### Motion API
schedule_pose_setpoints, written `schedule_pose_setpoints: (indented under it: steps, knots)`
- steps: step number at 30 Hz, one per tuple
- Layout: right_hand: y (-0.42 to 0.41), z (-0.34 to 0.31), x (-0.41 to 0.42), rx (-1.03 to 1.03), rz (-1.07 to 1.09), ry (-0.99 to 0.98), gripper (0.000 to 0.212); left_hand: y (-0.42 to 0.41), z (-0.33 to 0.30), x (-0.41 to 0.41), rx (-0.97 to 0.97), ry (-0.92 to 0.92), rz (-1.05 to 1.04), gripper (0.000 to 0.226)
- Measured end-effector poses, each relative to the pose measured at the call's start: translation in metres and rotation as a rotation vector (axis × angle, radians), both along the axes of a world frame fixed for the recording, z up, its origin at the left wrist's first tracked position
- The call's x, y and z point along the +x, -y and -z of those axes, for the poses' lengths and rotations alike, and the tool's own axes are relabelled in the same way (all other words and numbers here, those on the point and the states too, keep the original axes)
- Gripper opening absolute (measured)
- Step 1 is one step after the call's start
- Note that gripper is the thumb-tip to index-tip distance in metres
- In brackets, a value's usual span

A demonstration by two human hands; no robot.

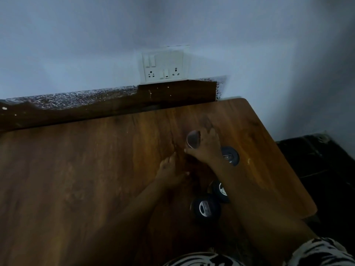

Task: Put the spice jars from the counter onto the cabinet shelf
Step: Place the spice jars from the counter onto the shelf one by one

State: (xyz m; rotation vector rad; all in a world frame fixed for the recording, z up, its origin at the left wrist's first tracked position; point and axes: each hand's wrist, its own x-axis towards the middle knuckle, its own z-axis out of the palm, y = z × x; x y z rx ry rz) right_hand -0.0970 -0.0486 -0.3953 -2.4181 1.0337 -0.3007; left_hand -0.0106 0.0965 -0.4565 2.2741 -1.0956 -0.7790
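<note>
The right hand gripped a spice jar on the wooden counter, well below the wall socket; the left hand rested spread beside it. Pickup step; lifting toward the unseen shelf seemed next

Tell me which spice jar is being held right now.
The farthest jar, gripped by the right hand; the three dark-lidded jars nearer the person stand untouched.

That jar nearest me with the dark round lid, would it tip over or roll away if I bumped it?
Probably not easily. The jar stands upright on the flat wooden counter and looks short and wide, so a small bump would likely only slide it. Knocked onto its side, its round shape could let it roll. The picture is too dim to tell its weight or material.
</note>
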Motion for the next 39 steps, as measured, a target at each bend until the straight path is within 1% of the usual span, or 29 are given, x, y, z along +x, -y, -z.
schedule_pose_setpoints:
  steps: [1, 2, 4, 5, 6, 8, 10, 11, 14, 15, 18, 20, 23, 25, 27, 29, 31, 34, 37, 39]
  knots:
    - [0.000, -0.014, 0.003, 0.075, -0.010, 0.054, 0.087, 0.000, -0.005, -0.001, -0.068, -0.135, -0.045, 0.089]
    - [0.001, -0.028, 0.007, 0.154, -0.023, 0.094, 0.088, 0.000, -0.015, -0.003, -0.150, -0.354, -0.118, 0.087]
    - [0.003, -0.054, 0.011, 0.261, -0.037, 0.174, 0.085, -0.001, -0.033, -0.005, -0.302, -0.855, -0.279, 0.091]
    - [0.004, -0.065, 0.012, 0.274, -0.040, 0.209, 0.081, -0.002, -0.037, -0.002, -0.369, -1.036, -0.335, 0.092]
    - [0.004, -0.074, 0.011, 0.270, -0.041, 0.229, 0.078, -0.004, -0.042, 0.001, -0.427, -1.142, -0.358, 0.092]
    - [0.003, -0.087, 0.009, 0.280, -0.041, 0.227, 0.078, -0.007, -0.050, 0.008, -0.521, -1.228, -0.360, 0.093]
    - [0.000, -0.096, 0.008, 0.313, -0.039, 0.203, 0.084, -0.009, -0.058, 0.012, -0.553, -1.218, -0.319, 0.096]
    - [-0.002, -0.099, 0.007, 0.325, -0.046, 0.190, 0.084, -0.009, -0.062, 0.013, -0.555, -1.187, -0.280, 0.091]
    - [-0.008, -0.106, 0.007, 0.376, -0.053, 0.196, 0.078, -0.011, -0.081, 0.011, -0.547, -1.120, -0.242, 0.058]
    - [-0.009, -0.108, 0.007, 0.388, -0.041, 0.198, 0.078, -0.012, -0.084, 0.011, -0.552, -1.106, -0.242, 0.055]
    - [-0.017, -0.117, 0.009, 0.361, 0.036, 0.211, 0.088, -0.018, -0.094, 0.011, -0.565, -1.063, -0.268, 0.071]
    - [-0.020, -0.119, 0.011, 0.363, 0.103, 0.277, 0.088, -0.022, -0.096, 0.013, -0.576, -1.060, -0.294, 0.073]
    - [-0.024, -0.121, 0.013, 0.404, 0.145, 0.327, 0.083, -0.028, -0.099, 0.018, -0.592, -1.065, -0.294, 0.064]
    - [-0.027, -0.121, 0.015, 0.530, 0.147, 0.389, 0.082, -0.032, -0.104, 0.019, -0.607, -1.052, -0.283, 0.064]
    - [-0.034, -0.121, 0.017, 0.644, 0.109, 0.440, 0.072, -0.034, -0.108, 0.018, -0.620, -1.020, -0.281, 0.067]
    - [-0.038, -0.119, 0.020, 0.608, 0.054, 0.434, 0.062, -0.035, -0.111, 0.018, -0.624, -0.977, -0.278, 0.071]
    - [-0.042, -0.120, 0.021, 0.554, 0.041, 0.448, 0.058, -0.036, -0.112, 0.020, -0.615, -0.955, -0.276, 0.071]
    - [-0.045, -0.128, 0.022, 0.600, 0.066, 0.514, 0.057, -0.041, -0.120, 0.024, -0.636, -1.028, -0.278, 0.051]
    - [-0.050, -0.136, 0.023, 0.671, 0.066, 0.540, 0.052, -0.046, -0.129, 0.028, -0.686, -1.172, -0.294, 0.058]
    - [-0.052, -0.136, 0.024, 0.690, 0.071, 0.554, 0.053, -0.046, -0.131, 0.031, -0.697, -1.236, -0.292, 0.057]
